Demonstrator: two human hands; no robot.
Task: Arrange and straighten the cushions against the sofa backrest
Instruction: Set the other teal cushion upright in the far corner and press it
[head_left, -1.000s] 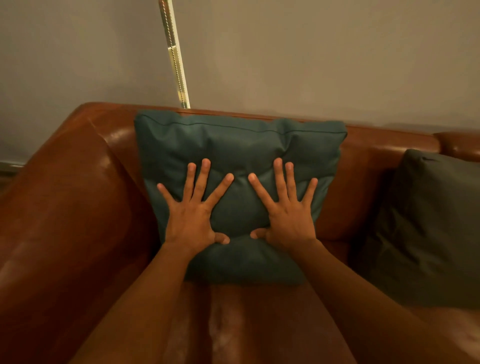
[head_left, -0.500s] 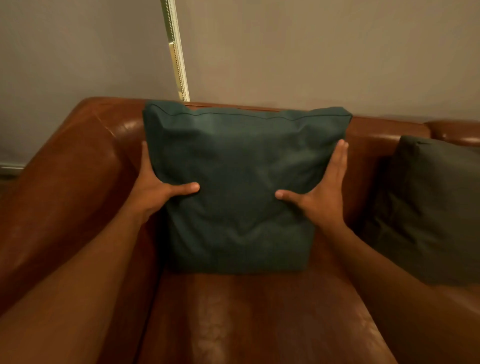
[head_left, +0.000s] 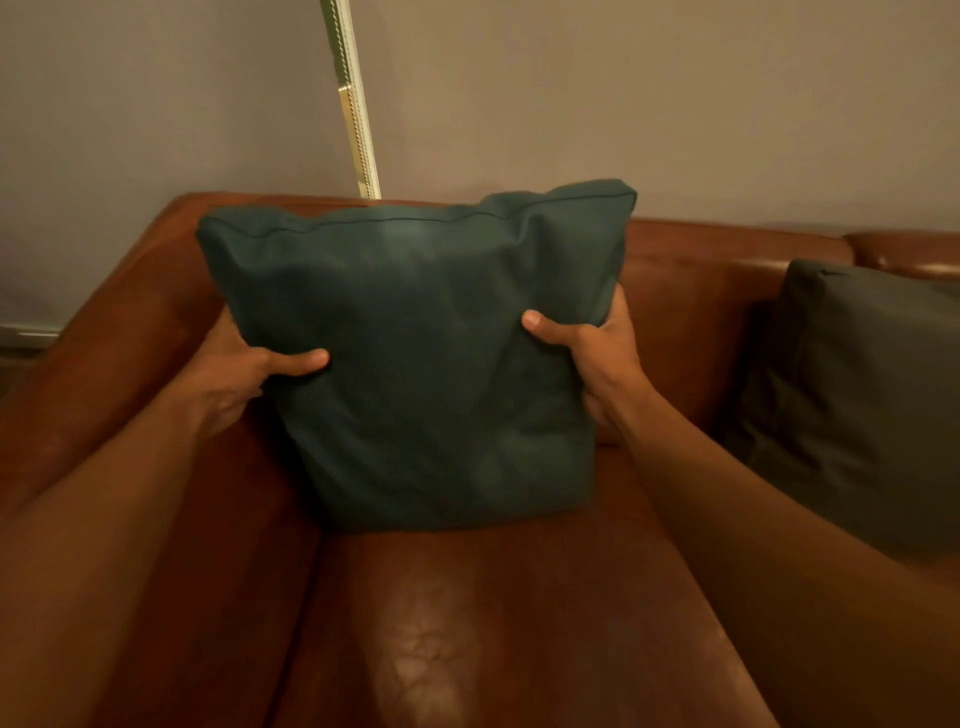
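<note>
A teal cushion (head_left: 421, 353) stands upright on the brown leather sofa (head_left: 467, 623), slightly tilted with its right top corner higher. My left hand (head_left: 244, 374) grips its left edge, thumb on the front, fingers hidden behind. On the opposite edge, my right hand (head_left: 597, 353) holds it the same way. The cushion is pulled a little forward of the backrest (head_left: 701, 270). A dark grey cushion (head_left: 857, 395) leans against the backrest at the right.
The sofa's left armrest (head_left: 104, 338) rises close beside my left hand. Behind the backrest a pale lamp pole (head_left: 353, 98) runs up a grey wall. Bare seat leather lies in front of the teal cushion.
My hands went from pressing flat on the cushion's front to its sides, then closed on the edges. The cushion has come forward and tilted, right corner up.
</note>
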